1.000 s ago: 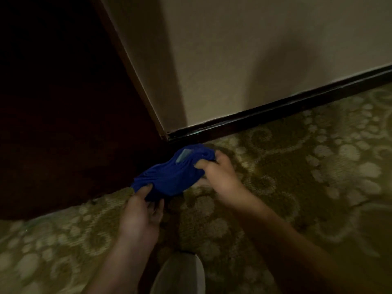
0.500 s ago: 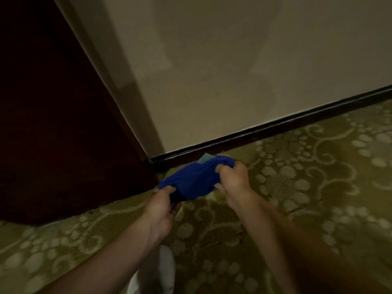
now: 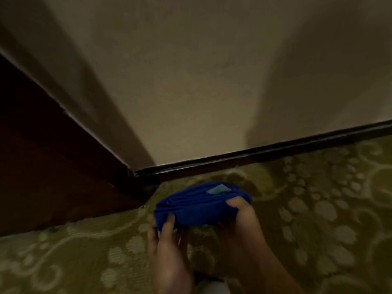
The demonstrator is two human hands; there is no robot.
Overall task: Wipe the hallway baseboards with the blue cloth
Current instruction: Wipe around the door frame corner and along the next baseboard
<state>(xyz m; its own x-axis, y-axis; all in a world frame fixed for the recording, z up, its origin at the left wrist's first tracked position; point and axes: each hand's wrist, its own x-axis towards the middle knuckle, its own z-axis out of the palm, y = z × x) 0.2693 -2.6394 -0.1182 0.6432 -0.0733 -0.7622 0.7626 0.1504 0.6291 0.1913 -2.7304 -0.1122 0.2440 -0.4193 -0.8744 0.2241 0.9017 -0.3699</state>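
Observation:
A bunched blue cloth (image 3: 197, 204) with a small pale label on top hangs above the patterned carpet, just in front of the wall corner. My left hand (image 3: 167, 247) grips its left end with the thumb on top. My right hand (image 3: 241, 215) grips its right end, fingers curled over the fabric. The dark baseboard (image 3: 265, 151) runs along the foot of the beige wall from the corner out to the right, a short way beyond the cloth.
A dark wooden door or panel (image 3: 53, 166) fills the left side and meets the wall at the corner. Green-gold patterned carpet (image 3: 318, 219) covers the floor. A pale shoe tip (image 3: 216, 288) shows at the bottom edge.
The view has moved nearer the wall and tilted up. Both hands still hold the cloth, now bunched more tightly between them and sitting right of the corner.

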